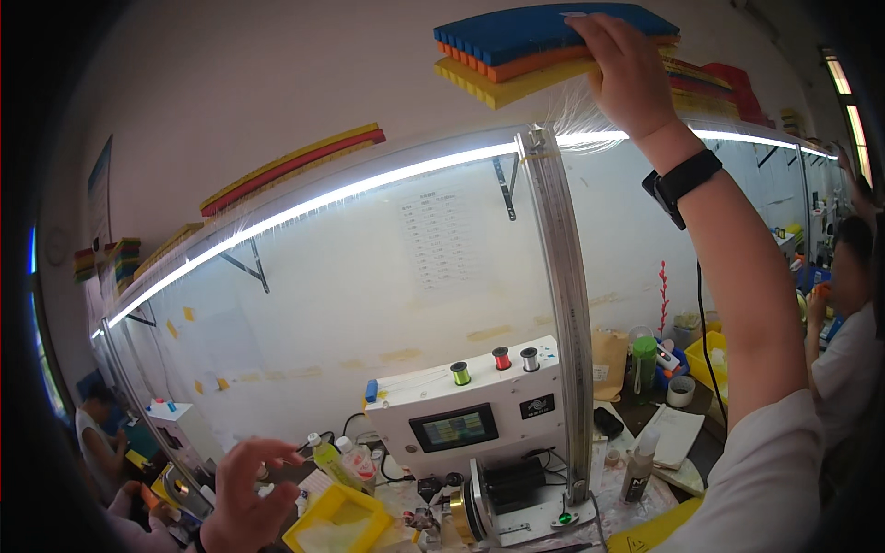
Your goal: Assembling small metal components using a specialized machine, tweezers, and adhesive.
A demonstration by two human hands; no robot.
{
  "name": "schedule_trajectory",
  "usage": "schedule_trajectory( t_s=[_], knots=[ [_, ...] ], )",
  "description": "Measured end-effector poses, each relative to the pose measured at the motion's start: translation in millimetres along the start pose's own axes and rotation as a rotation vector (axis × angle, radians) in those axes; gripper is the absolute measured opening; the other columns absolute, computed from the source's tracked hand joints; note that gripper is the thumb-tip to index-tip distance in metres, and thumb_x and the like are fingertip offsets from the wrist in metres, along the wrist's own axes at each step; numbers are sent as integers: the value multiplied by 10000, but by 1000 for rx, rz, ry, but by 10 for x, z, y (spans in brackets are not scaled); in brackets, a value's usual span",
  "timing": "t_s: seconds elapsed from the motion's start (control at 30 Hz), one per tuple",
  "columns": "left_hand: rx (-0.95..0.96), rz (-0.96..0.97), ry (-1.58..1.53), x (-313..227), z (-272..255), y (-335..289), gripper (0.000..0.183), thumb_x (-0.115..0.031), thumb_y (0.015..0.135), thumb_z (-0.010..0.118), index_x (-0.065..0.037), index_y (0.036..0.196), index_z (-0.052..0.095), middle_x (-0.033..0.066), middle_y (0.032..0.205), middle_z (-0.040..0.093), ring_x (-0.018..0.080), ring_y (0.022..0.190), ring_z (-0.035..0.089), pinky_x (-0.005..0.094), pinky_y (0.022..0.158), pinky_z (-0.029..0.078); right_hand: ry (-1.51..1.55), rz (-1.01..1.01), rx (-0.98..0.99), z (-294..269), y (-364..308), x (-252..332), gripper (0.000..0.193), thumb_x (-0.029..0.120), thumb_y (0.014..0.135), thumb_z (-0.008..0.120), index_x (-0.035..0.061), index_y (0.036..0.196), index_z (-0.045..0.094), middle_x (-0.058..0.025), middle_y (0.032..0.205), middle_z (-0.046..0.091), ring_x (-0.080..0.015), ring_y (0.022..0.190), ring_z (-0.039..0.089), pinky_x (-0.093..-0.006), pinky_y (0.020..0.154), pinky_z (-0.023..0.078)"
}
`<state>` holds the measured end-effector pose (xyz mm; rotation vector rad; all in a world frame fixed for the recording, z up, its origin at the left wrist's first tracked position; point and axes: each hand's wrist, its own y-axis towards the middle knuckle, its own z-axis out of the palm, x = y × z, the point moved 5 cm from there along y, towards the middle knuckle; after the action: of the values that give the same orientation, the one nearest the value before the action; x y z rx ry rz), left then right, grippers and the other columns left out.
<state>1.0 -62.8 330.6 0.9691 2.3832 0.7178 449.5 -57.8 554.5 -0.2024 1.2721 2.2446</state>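
The right hand point(625, 69) is raised high above the desk point(687, 479), arm stretched up to the top of the shelf over the light strip point(369, 189). Its fingers are closed over the edge of a stack of foam trays point(516, 51), blue on top, orange in the middle and yellow beneath, gripping the stack at its right end. The stack sits up on the shelf top, above the metal upright point(567, 304), with fine white fibres hanging from its underside. A black wristband point(680, 182) circles the right wrist.

The left hand point(244, 493) is low at the bottom left, fingers spread and loosely curled, holding nothing, hovering just beside a yellow tray point(336, 525) and near two small plastic bottles point(336, 458). Behind them stands a white machine point(470, 410) with a small screen and three thread spools point(501, 359), green, red and silver, on its top. A green drinking bottle point(643, 361) and a roll of tape point(680, 391) stand to the right on the desk. More foam trays point(295, 168) lie further left along the shelf. Another person point(843, 341) sits at the far right
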Motion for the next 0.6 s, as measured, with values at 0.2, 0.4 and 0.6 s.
schedule_trajectory(
  t_s=[0.2, 0.4, 0.6],
  knots=[
    [7, 121, -933, -676, 209, 1495, 812, -634, 823, 496, -99, 1392, 273, 187, 1253, 494, 269, 1087, 549, 356, 829, 460, -164, -351, -282, -703, 172, 105, 350, 262, 856, 576, 54, 1135, 538, -185, 1222, 516, -342, 1114, 492, -424, 919, 406],
    [90, 330, -1638, -1463, 566, 1710, 740, -571, 881, 455, -34, 1364, 294, 195, 1334, 433, 327, 1233, 442, 463, 1042, 348, 109, -337, -265, -1337, 2, 548, 217, 259, 829, 581, 253, 1044, 615, 23, 1041, 545, -187, 1084, 510, -431, 988, 356],
    [-46, 151, -1754, -1333, 1011, 1625, 564, -207, 858, 574, 25, 1314, 337, 176, 1260, 486, 305, 1146, 515, 426, 1001, 401, 279, -366, 1, -1648, -317, 645, 263, 317, 756, 654, 267, 1012, 617, -3, 1164, 543, -223, 1191, 466, -479, 1055, 302]
  ],
)
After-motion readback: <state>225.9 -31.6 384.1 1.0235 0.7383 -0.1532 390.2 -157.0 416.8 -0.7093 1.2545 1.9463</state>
